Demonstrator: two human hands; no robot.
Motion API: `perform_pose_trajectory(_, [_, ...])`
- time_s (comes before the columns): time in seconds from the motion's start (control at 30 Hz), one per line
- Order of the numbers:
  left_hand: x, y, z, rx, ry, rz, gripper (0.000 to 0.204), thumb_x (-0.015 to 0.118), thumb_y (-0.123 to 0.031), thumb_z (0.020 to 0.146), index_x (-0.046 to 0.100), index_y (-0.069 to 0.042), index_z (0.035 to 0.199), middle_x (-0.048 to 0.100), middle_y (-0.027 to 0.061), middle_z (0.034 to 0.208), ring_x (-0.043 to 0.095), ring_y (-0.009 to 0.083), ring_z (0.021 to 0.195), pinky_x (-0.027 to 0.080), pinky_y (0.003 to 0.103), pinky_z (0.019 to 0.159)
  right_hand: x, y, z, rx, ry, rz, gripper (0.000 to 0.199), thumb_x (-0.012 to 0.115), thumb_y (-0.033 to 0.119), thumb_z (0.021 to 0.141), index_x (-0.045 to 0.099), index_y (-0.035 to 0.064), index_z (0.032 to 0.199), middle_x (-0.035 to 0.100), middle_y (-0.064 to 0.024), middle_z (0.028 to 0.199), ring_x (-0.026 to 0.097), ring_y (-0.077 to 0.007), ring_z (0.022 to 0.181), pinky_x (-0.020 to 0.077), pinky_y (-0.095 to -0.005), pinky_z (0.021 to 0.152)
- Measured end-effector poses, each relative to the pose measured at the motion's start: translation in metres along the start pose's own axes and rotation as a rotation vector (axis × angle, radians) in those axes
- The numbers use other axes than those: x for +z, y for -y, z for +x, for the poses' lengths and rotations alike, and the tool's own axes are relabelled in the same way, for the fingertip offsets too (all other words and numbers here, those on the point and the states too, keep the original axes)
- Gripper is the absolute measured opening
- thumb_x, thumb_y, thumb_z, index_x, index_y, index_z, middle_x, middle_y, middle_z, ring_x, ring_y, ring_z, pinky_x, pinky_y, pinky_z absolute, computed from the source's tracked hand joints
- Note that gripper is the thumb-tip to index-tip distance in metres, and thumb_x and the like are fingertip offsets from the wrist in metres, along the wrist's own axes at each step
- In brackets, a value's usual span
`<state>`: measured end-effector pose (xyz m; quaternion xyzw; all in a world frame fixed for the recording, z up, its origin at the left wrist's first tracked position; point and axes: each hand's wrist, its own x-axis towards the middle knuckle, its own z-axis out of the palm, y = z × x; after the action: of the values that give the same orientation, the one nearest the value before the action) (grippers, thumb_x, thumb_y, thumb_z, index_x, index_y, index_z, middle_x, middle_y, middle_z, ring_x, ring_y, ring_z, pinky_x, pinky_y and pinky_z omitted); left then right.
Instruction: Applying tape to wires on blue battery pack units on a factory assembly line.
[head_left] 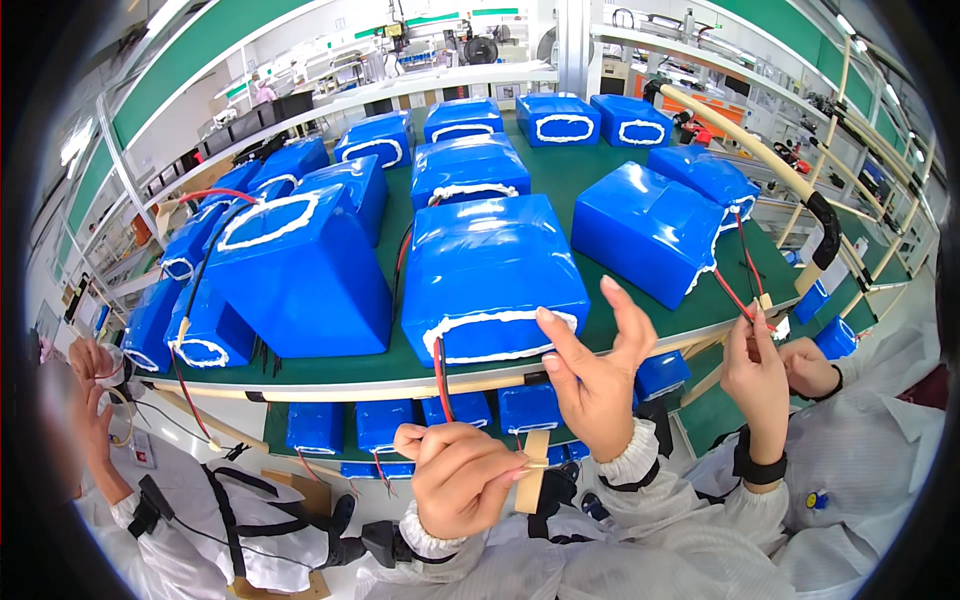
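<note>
My left hand [465, 478] is closed in front of the table edge. It pinches the red and black wire lead [443, 385] that comes out of the nearest blue battery pack [492, 265]. At its fingertips a beige strip of tape [531, 485] hangs down beside a small yellowish lead end. White sealant rings the front face of that pack. My right hand [603, 375] is raised close to the pack's lower right corner, fingers spread and nothing in them. Whether its fingertips touch the pack I cannot tell.
Several more blue packs [300, 265] stand on the green tabletop [545, 175], others on the shelf [315, 425] below. At right, a person's hands [755, 365] hold red wires; at left, another person's hands [95, 385] hold thin wires. A beige tube rail [740, 130] runs along the right.
</note>
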<state>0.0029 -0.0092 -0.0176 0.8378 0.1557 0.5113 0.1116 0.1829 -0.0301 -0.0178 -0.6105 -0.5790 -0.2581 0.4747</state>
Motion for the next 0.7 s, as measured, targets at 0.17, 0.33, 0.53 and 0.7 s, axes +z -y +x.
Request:
perform_pose_trajectory(0.17, [0.001, -0.002, -0.003, -0.076, 0.012, -0.025, 0.014, 0.074, -0.009, 0.065, 0.070, -0.014, 0.077, 0.064, -0.0056, 0.075, 0.054, 0.0137, 0.074, 0.023, 0.036, 0.079, -0.003, 0.001, 0.000, 0.037, 0.044, 0.030, 0.033, 0.067, 0.018, 0.082, 0.068, 0.0265, 0.113, 0.033, -0.0129, 0.141, 0.030, -0.0336, 0.119, 0.0256, -0.0413, 0.102])
perform_pose_trajectory(0.33, [0.002, -0.002, -0.004, -0.078, 0.008, -0.037, 0.013, 0.074, -0.009, 0.065, 0.071, -0.014, 0.077, 0.064, -0.0058, 0.075, 0.054, 0.0137, 0.074, 0.023, 0.036, 0.080, -0.004, 0.000, -0.001, 0.031, 0.033, 0.029, 0.034, 0.067, 0.017, 0.081, 0.068, 0.0263, 0.114, 0.032, -0.0138, 0.142, 0.030, -0.0335, 0.120, 0.0250, -0.0412, 0.102])
perform_pose_trajectory(0.53, [0.001, -0.003, -0.002, -0.074, 0.009, -0.027, 0.013, 0.074, -0.010, 0.066, 0.071, -0.014, 0.079, 0.063, -0.0055, 0.075, 0.054, 0.0134, 0.075, 0.023, 0.036, 0.080, -0.007, -0.002, -0.003, 0.040, 0.032, 0.046, 0.034, 0.066, 0.017, 0.082, 0.067, 0.0248, 0.115, 0.032, -0.0158, 0.142, 0.029, -0.0343, 0.121, 0.0243, -0.0416, 0.102])
perform_pose_trajectory(0.7, [0.001, 0.001, -0.001, -0.005, 0.012, 0.004, 0.013, 0.074, -0.012, 0.067, 0.068, -0.011, 0.079, 0.065, -0.0020, 0.074, 0.055, 0.0161, 0.071, 0.027, 0.032, 0.076, -0.008, -0.002, -0.011, 0.133, 0.022, 0.066, 0.033, 0.063, 0.016, 0.084, 0.066, 0.0190, 0.116, 0.035, -0.0171, 0.140, 0.031, -0.0333, 0.119, 0.0245, -0.0410, 0.101])
